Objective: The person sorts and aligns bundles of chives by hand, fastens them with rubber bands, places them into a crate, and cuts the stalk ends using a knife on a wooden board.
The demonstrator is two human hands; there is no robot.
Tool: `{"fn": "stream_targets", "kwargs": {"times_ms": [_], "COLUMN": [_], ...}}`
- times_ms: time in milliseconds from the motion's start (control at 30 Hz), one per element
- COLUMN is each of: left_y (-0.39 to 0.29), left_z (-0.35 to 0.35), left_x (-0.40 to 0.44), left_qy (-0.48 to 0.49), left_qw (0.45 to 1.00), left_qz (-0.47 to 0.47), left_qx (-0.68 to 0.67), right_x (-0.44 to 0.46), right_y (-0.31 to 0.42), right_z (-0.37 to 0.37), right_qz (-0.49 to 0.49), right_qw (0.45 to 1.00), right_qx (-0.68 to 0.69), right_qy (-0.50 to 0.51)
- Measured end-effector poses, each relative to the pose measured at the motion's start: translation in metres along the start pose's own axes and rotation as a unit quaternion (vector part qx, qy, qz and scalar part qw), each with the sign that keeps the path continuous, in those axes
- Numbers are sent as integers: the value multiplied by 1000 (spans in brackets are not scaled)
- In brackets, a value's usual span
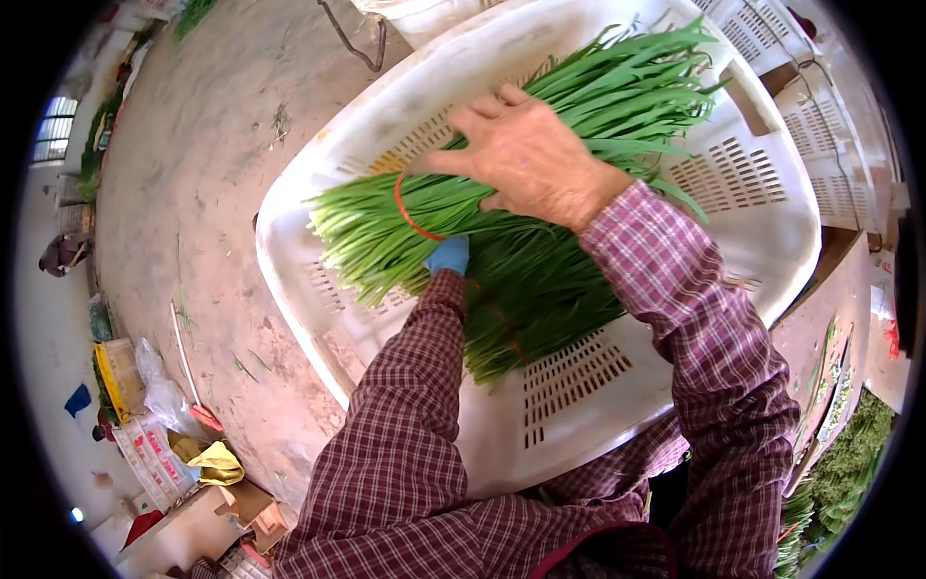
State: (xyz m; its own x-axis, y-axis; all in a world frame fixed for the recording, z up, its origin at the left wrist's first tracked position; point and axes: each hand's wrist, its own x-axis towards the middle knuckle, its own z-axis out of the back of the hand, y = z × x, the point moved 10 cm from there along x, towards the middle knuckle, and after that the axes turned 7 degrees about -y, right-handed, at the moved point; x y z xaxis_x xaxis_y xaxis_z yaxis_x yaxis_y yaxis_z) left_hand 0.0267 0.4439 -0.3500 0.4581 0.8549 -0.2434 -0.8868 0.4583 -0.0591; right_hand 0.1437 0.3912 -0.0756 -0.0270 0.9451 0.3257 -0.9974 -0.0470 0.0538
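Note:
A large bundle of green chives (579,125) lies slantwise in a white plastic crate (289,251), its pale cut ends toward the left. Around it runs a red band (404,206). My right hand (531,154) is bare and rests on top of the bundle, fingers spread across the stalks near the band. My left hand (449,255), in a blue glove, is at the bundle's underside by the band; its fingers are hidden beneath the stalks. Below, in shadow, more banded chives (540,289) lie on the crate floor.
More white crates (820,125) stand at the upper right. Loose greens (854,444) are piled at the lower right. On the left floor are a long-handled tool (183,352), a plastic bag (162,386) and a yellow cloth (218,465). A person (66,254) is far left.

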Motion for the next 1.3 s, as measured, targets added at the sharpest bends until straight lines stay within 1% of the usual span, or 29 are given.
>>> {"fn": "stream_targets", "kwargs": {"times_ms": [33, 100, 133, 167, 200, 233, 267, 300, 333, 367, 400, 467, 500, 533, 600, 633, 667, 767, 800, 867, 900, 967, 1000, 1067, 1133, 1167, 1267, 1300], "left_y": [2, 4, 5, 6, 11, 16, 23, 26, 22, 16, 11, 7, 6, 7, 13, 15, 16, 20, 19, 18, 20, 20, 20, 21, 19, 23, 17, 9], "left_z": [-2, 0, -1, -30, -62, -64, -83, -85, -61, -56, -44, -37, -42, -44, -51, -55, -59, -67, -67, -72, -78, -79, -79, -76, -73, -70, -39, -17], "left_x": [-2, -2, -1, 2, -1, 5, 7, 12, 10, 2, 1, -1, -2, -5, -9, -10, -11, -10, -8, -4, -2, -1, -1, -3, -3, -5, -11, -20], "left_qy": [17, -16, -33, 87, 205, 93, 95, 41, -9, 39, 39, 55, 8, 8, 11, 7, 6, 15, 17, 16, 14, 11, 9, 1, -17, -28, -108, -158], "left_qw": [1000, 999, 998, 995, 972, 993, 993, 998, 992, 997, 998, 997, 999, 999, 995, 993, 993, 995, 995, 995, 995, 995, 995, 995, 991, 988, 962, 955], "left_qz": [11, 36, 49, 28, 6, 8, 9, 27, 45, 36, 36, 50, 25, 23, 68, 77, 80, 77, 75, 71, 70, 70, 69, 64, 48, 38, -34, -61], "left_qx": [-15, -24, -29, 43, 115, 68, 71, -25, -120, -47, -45, 12, 21, 23, -69, -85, -88, -68, -63, -63, -63, -65, -68, -83, -124, -149, -248, -242], "right_x": [7, 18, 24, 29, 31, 33, 33, 31, 30, 21, 15, 6, 2, 1, 3, 4, 4, -6, -12, -27, -35, -43, -41, -39, -38, -39, -36, -32], "right_y": [6, 19, 25, 30, 35, 40, 44, 48, 51, 48, 46, 35, 38, 43, 57, 64, 71, 92, 94, 88, 88, 88, 88, 83, 78, 74, 43, 32], "right_z": [-17, -59, -76, -93, -113, -127, -129, -127, -119, -114, -119, -133, -144, -155, -170, -182, -186, -224, -233, -252, -261, -270, -267, -264, -256, -245, -181, -168], "right_qz": [2, 14, 15, 19, 23, 2, 1, -6, -15, -33, -33, -68, -66, -68, -69, -73, -74, -74, -81, -131, -136, -146, -152, -153, -140, -146, -150, -160], "right_qw": [999, 989, 989, 990, 990, 993, 993, 992, 989, 985, 985, 986, 986, 986, 988, 983, 984, 972, 971, 956, 952, 950, 948, 948, 940, 937, 939, 943], "right_qx": [23, 44, 47, 30, 13, 31, 34, 66, 99, 100, 101, 134, 134, 135, 134, 148, 147, 159, 158, 181, 190, 203, 221, 212, 203, 200, 170, 160], "right_qy": [47, 142, 141, 140, 139, 111, 111, 110, 112, 137, 137, 71, 72, 71, 44, 79, 75, 155, 158, 190, 196, 184, 170, 180, 236, 247, 259, 243]}}
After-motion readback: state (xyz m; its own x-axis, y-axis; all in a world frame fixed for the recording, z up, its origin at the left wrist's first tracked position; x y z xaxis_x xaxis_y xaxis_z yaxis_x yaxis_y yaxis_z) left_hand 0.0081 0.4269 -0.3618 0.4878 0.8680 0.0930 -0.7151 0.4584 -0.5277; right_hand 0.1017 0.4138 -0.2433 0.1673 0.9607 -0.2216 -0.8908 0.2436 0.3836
